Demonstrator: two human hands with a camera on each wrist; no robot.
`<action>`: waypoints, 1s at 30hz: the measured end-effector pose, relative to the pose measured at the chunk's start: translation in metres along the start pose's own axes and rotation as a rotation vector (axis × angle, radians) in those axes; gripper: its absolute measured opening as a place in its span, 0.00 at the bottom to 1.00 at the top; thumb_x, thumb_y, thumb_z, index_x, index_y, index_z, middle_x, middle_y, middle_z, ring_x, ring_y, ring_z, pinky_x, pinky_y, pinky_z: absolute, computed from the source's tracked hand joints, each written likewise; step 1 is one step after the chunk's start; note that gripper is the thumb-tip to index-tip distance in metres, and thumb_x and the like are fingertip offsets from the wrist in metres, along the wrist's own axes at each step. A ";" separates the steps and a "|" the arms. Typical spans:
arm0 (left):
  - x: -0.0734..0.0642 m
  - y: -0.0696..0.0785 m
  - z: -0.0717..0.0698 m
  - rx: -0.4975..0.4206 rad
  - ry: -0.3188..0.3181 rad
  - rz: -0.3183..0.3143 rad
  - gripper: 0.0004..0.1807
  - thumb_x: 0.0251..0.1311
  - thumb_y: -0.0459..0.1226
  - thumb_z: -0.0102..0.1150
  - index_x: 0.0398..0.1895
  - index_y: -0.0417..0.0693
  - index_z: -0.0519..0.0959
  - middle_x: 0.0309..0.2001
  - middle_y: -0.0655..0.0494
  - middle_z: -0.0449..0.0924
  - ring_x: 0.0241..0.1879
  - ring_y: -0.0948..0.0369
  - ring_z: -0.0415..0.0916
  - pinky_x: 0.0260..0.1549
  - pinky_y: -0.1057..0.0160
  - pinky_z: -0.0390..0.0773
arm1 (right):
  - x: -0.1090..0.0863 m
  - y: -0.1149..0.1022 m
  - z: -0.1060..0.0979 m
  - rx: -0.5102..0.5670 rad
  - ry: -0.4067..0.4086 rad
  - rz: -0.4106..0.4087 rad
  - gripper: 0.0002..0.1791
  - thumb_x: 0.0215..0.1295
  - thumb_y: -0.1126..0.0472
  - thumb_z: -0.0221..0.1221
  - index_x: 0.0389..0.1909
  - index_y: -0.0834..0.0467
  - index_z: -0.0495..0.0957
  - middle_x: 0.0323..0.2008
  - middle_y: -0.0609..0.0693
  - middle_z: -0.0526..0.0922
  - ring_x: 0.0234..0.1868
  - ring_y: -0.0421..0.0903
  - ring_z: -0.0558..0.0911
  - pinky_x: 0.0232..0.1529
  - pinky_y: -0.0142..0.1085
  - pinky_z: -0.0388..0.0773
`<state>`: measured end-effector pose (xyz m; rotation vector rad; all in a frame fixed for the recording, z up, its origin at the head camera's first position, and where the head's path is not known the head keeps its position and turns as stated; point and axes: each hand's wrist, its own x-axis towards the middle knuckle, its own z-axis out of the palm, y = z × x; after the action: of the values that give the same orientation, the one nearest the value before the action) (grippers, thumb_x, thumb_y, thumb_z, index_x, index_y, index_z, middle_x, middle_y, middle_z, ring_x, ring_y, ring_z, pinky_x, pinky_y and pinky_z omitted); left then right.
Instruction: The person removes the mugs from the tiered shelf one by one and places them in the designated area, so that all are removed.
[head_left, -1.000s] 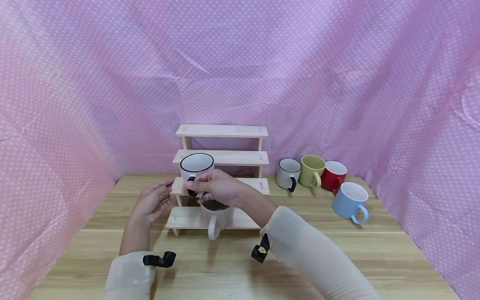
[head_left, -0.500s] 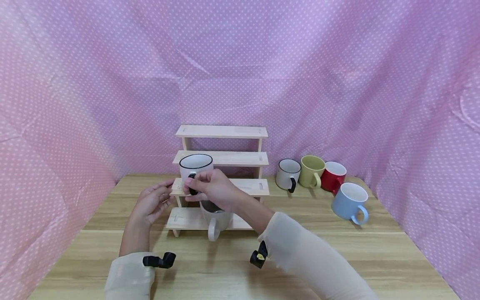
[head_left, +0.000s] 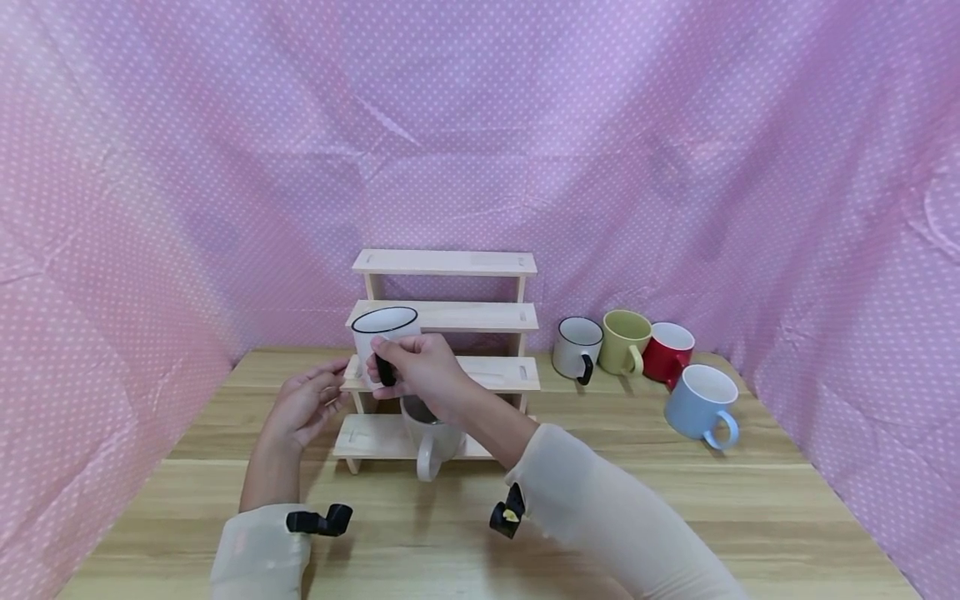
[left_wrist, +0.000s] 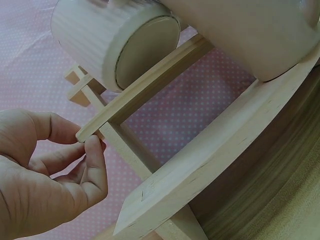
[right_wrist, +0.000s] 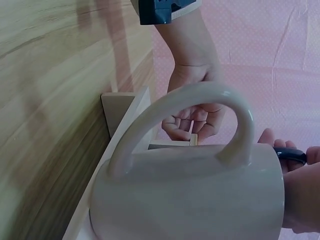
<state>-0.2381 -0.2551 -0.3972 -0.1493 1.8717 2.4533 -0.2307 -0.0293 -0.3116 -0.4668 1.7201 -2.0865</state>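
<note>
So the black-rimmed mug (head_left: pixel 363 343) is being held by its black handle (head_left: pixel 385 372), pinched in the right hand (head_left: pixel 429 372), over the left end of the second shelf up (head_left: pixel 495 372) on the wooden stand (head_left: pixel 442 262). Compared with half a second ago, it's been nudged a bit left and its rim is tipped more, where it looked closer to level before. From the left wrist, part of its base can be seen, so yeah, it's tilted; whether the low edge is touching the shelf can't be told. The end of that same shelf is pinched by the left hand (head_left: pixel 303 404), which hasn't really been moved. Below, a plain white mug (head_left: pixel 447 440) is stood on the bottom shelf (head_left: pixel 375 437), handle toward the front, same spot as before. Over on the right of the table (head_left: pixel 420 550), a black-handled mug (head_left: pixel 573 356), a yellow-green mug (head_left: pixel 618 352), a red mug (head_left: pixel 662 358) and a light blue mug (head_left: pixel 688 408) have been left where they were.
</note>
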 end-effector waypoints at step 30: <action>0.014 0.007 -0.004 0.019 -0.010 -0.015 0.25 0.76 0.28 0.45 0.73 0.31 0.63 0.45 0.58 0.76 0.39 0.67 0.75 0.43 0.71 0.81 | 0.012 -0.002 0.011 0.127 0.280 -0.125 0.15 0.72 0.61 0.61 0.30 0.69 0.85 0.27 0.51 0.83 0.30 0.42 0.80 0.25 0.32 0.81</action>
<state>-0.2523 -0.2608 -0.3935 -0.1495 1.8826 2.4210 -0.2354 -0.0443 -0.3077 -0.2602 1.7305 -2.4308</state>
